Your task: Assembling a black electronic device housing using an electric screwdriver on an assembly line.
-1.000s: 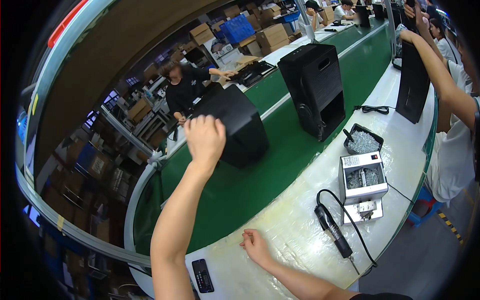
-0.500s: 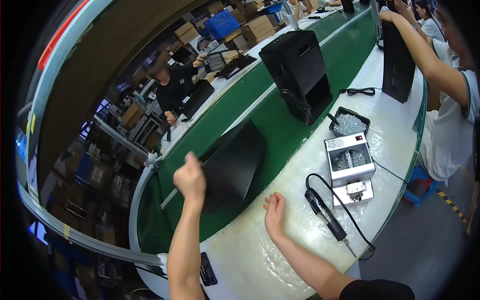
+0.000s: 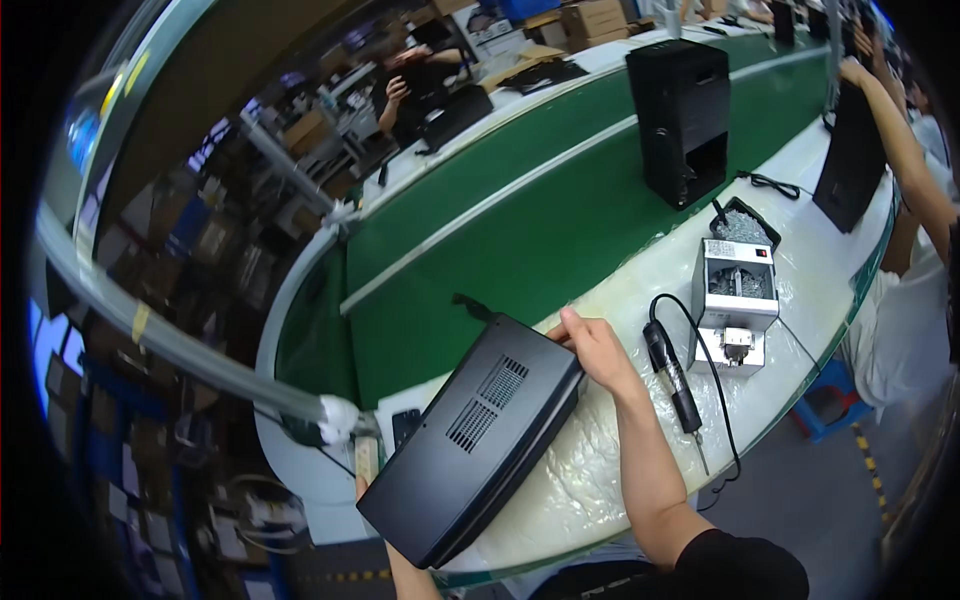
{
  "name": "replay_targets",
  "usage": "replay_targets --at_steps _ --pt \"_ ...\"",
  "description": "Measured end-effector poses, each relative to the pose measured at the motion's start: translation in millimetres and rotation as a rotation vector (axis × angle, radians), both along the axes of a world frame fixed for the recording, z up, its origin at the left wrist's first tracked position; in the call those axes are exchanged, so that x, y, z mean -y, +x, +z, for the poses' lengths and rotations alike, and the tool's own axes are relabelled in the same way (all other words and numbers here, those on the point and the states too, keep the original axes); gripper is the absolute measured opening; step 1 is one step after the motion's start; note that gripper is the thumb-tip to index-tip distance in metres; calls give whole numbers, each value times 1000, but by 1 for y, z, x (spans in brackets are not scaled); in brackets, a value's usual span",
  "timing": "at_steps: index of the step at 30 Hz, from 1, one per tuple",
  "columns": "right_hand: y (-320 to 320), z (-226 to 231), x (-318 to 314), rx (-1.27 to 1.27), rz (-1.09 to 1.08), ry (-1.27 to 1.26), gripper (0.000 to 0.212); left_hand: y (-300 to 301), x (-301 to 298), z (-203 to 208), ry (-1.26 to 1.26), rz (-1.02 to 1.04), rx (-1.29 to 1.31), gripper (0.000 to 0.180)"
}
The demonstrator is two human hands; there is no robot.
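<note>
Farthest left of the silver screw feeder (image 3: 738,285), the left hand (image 3: 361,487) meets the lower-left end of a black housing (image 3: 468,432), which hides most of its fingers; their spread cannot be told. The housing, tilted, sits nearer the feeder; it looks stiff, bulky and smooth enough to slip, best held at both ends. Nearer still, the right hand (image 3: 600,355) has its fingers bent, gripping the housing's upper-right corner.

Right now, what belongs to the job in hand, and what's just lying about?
In the job:
black vented casing, in left hand (mostly hidden) and right hand
probably corded screwdriver, silver dispenser, untouched

Apparently just lying about:
flat black device
coiled black cable
</note>
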State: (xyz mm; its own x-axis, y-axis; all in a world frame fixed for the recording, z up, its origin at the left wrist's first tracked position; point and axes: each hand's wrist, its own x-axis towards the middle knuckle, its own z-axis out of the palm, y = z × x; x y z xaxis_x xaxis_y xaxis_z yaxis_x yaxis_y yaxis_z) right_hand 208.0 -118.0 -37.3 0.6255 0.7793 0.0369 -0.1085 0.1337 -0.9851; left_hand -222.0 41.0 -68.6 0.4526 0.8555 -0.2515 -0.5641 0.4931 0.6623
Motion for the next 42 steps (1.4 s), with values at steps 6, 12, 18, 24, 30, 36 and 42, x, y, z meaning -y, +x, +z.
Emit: replay_targets --at_steps 6,12,18,24,30,36,42 --pt "-33 31 65 468 -63 -393 44 -81 24 -50 -98 -14 42 52" --pt "-13 -62 91 1155 -559 -819 40 -65 17 -52 -8 -104 108 47" --pt "2 -75 87 1159 -518 -938 38 -49 -18 37 433 -219 -796 47" --pt "-4 -68 110 929 -276 -820 46 77 21 132 1077 -495 -1031 30" --pt "7 19 175 389 -305 -310 42 190 87 143 1528 -743 -1134 58" --pt "48 74 222 58 -648 549 49 219 109 124 1635 -544 -1201 56" --pt "57 91 200 534 -870 458 35 221 106 119 1656 -475 -1110 53"
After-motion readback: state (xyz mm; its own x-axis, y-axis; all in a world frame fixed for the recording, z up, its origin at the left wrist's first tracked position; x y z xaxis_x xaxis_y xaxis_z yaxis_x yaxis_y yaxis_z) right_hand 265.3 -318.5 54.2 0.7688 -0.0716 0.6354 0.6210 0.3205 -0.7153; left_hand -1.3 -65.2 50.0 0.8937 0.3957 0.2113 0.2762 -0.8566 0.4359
